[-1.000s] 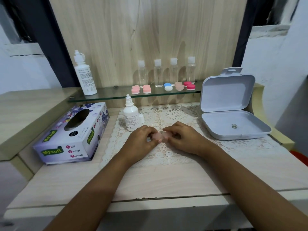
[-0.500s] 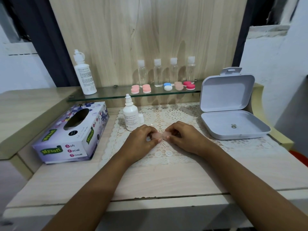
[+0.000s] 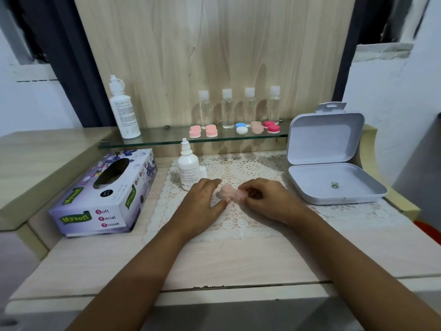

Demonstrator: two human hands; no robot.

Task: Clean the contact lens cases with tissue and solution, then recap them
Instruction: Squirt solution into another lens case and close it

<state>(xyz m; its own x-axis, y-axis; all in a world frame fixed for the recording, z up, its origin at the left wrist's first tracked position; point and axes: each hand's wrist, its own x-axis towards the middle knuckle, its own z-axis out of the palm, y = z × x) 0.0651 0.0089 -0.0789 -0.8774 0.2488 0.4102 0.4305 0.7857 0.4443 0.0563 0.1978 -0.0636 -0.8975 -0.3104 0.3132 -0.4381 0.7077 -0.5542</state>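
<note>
A pale pink contact lens case (image 3: 226, 192) lies on the white lace mat (image 3: 250, 225) in the middle of the table. My left hand (image 3: 202, 201) pinches its left end between thumb and forefinger. My right hand (image 3: 267, 199) has its fingers curled round the case's right end, which they hide. A small white solution bottle (image 3: 188, 168) stands just behind my left hand, with a loose white cap beside it. The purple tissue box (image 3: 107, 199) lies at the left; no tissue sticks out of its opening.
A glass shelf (image 3: 167, 139) at the back bears a large white bottle (image 3: 124, 111), several clear bottles (image 3: 228, 108) and several more lens cases (image 3: 211, 130) in pink, blue and red. An open white hinged box (image 3: 334, 187) sits at the right.
My left hand's fingers have spread a little, so more of the pink case shows between the hands. My right fingers have shifted at the case's right end. Nothing else moved.
</note>
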